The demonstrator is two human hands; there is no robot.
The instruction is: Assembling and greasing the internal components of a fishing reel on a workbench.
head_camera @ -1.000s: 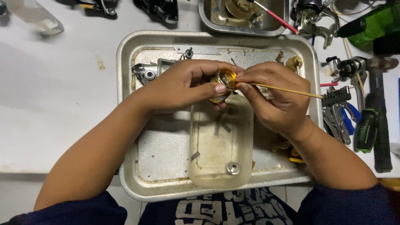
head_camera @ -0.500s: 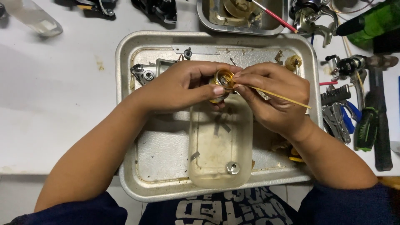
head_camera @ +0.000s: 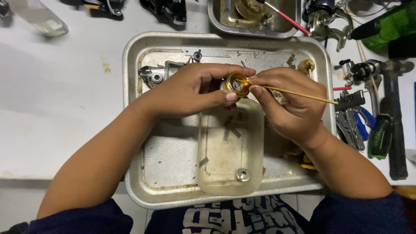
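Note:
My left hand (head_camera: 193,89) grips a small round gold metal part (head_camera: 237,83) between thumb and fingers, held above a metal tray (head_camera: 134,112). My right hand (head_camera: 290,102) pinches a thin yellow stick (head_camera: 299,94), its tip touching the gold part's rim. Under both hands a clear rectangular plastic tub (head_camera: 229,147) sits in the tray, with a small silver round piece (head_camera: 242,175) in its near corner.
More small metal parts (head_camera: 152,76) lie at the tray's far side. A second steel tray (head_camera: 251,19) with a red-handled brush stands behind. Pliers (head_camera: 351,117), a green-handled tool (head_camera: 380,136) and a hammer (head_camera: 396,130) lie right of the tray. A clear bottle (head_camera: 37,17) lies far left.
My right hand has shifted slightly, the stick's angle changing while its tip stays at the gold part. My left hand still holds the part in place.

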